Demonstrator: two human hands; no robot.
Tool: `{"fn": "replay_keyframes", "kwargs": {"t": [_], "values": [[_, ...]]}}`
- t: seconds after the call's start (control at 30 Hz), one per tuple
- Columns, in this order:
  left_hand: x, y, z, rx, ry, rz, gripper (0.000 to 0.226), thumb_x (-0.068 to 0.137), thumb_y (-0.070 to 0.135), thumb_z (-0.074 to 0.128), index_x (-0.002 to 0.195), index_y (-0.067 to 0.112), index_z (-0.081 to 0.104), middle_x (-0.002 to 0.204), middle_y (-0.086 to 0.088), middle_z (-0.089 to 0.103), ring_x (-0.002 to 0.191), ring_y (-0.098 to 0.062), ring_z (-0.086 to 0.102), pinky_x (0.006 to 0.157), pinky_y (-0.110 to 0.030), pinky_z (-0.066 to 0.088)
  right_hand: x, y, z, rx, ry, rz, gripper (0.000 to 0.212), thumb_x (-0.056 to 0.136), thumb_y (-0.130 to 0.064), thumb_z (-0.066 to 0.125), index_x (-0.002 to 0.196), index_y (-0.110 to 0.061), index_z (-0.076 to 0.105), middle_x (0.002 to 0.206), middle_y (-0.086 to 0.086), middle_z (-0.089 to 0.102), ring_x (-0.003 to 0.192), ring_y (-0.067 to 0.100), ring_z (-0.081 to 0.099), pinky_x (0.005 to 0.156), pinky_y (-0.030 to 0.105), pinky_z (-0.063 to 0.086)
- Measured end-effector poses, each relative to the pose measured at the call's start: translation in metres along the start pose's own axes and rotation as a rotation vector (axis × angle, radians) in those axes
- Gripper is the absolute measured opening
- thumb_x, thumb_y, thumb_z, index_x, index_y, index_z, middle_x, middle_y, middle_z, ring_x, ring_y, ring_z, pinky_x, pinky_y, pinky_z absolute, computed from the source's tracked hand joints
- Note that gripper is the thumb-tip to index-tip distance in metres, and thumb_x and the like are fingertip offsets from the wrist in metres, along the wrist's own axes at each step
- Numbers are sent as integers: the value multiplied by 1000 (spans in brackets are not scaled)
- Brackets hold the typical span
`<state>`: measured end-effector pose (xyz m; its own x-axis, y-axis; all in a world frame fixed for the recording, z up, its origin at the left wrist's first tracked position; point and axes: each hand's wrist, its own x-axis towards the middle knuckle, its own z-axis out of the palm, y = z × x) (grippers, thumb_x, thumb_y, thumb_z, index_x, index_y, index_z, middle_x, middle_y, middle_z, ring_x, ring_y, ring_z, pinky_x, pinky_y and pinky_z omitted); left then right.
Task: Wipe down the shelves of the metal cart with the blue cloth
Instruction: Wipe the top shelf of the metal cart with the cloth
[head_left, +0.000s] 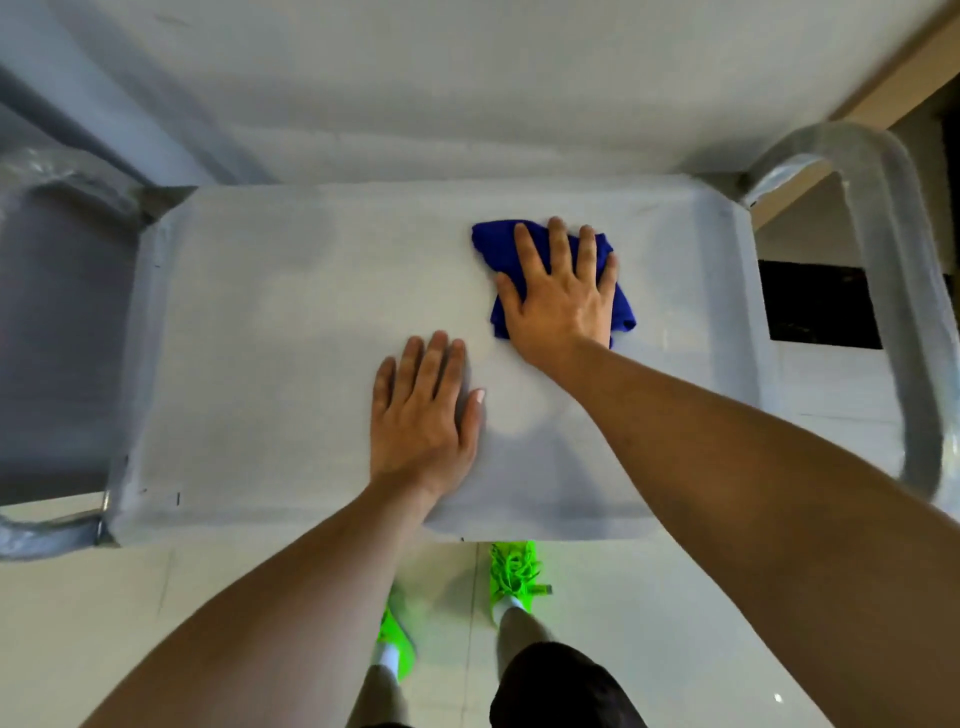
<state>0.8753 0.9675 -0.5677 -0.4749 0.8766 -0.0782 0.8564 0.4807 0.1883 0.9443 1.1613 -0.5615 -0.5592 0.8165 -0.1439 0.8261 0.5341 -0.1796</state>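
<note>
- Shoes (514, 574), bright green, on a pale tiled floor (156, 597) at 6 o'clock, partly under the near edge of the cart; dark shorts (561, 686) at the bottom edge of the frame.
- Two bare forearms come up from 7 and 5 o'clock onto the top shelf (270, 364).
- Left hand (423, 415) lies flat on the shelf near the middle, a little toward 6 o'clock. Fingers straight and close together, thumb alongside, palm down, holding nothing.
- Right hand (563, 296) at about 1 o'clock from the left hand, apart from it. Fingers straight and spread, palm pressed down on the cloth (498, 247).
- Cloth: deep blue, bunched, on the shelf's right half toward the far edge. It shows beyond the fingertips at 11 o'clock and beside the palm at 4 o'clock.
- Shelf is dull grey metal with a low raised rim and rounded corners.
- Handle (893, 291) at 3 o'clock, a bent tube wrapped in clear film; a second wrapped tube (52, 171) at 9 to 10 o'clock.
- Past the cart, at 12 o'clock, a pale wall (467, 78); blurred.
</note>
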Motion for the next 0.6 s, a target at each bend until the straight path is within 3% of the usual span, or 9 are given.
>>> {"fn": "replay_keyframes", "kwargs": {"t": [0.3,0.6], "values": [[-1,-1,1,-15,34,5,60,103,48,34,155,18,36,162,-6,32,150,-28,25,122,-49,17,57,-1,-8,-9,42,-32,65,99,-61,18,158,-32,18,166,7,17,151,39,6,118,62,7],[-7,-6,-2,12,-35,9,62,103,50,27,157,20,28,165,-4,26,152,-25,17,123,-45,11,-23,-6,1,63,2,34,64,101,-62,18,158,-33,14,167,4,10,152,38,-2,120,62,3]]}}
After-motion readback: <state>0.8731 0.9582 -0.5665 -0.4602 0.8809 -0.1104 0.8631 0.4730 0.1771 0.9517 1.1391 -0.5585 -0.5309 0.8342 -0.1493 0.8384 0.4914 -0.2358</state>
